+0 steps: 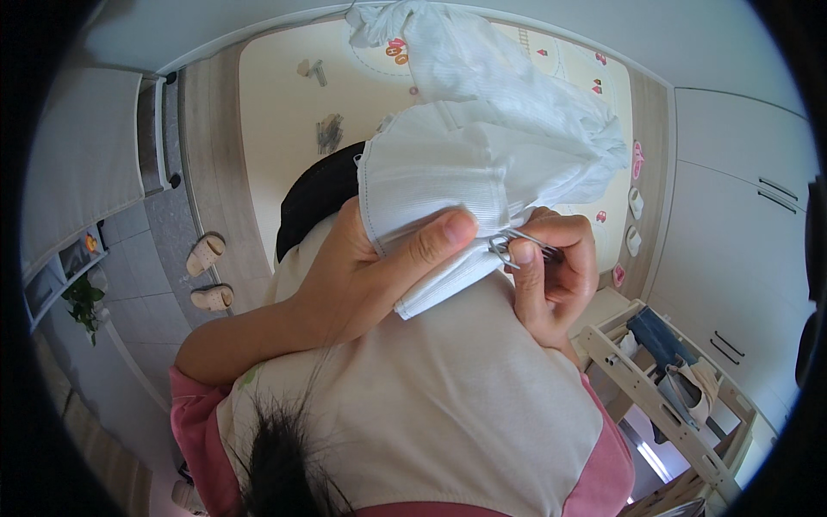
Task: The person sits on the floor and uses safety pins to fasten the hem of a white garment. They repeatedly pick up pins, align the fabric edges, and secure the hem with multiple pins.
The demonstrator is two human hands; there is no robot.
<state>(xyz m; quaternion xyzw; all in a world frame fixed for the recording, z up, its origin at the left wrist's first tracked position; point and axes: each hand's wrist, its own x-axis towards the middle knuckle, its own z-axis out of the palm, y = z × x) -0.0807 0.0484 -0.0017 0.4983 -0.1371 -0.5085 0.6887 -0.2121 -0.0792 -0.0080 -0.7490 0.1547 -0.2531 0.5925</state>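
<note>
A white fabric curtain [433, 158] is gathered in front of my chest, with its stitched, ribbed header band folded over. My left hand [371, 268] grips the band, the thumb pressed on top and the fingers hidden beneath the cloth. Between the thumb and bent fingers of my right hand [549, 278] is a metal curtain hook [504, 251], apparently a pronged pleat hook. Its curved wire end lies against the band's edge, while its prongs are partly covered by my fingers. Whether any prong is inside the fabric cannot be made out.
The curtain trails over a cream play mat [284, 84] that carries two small piles of metal hooks [329, 134]. Beige slippers [207, 255] lie on the left floor. At right, a wooden frame [672, 413] holds clothes, near white cabinets [723, 226].
</note>
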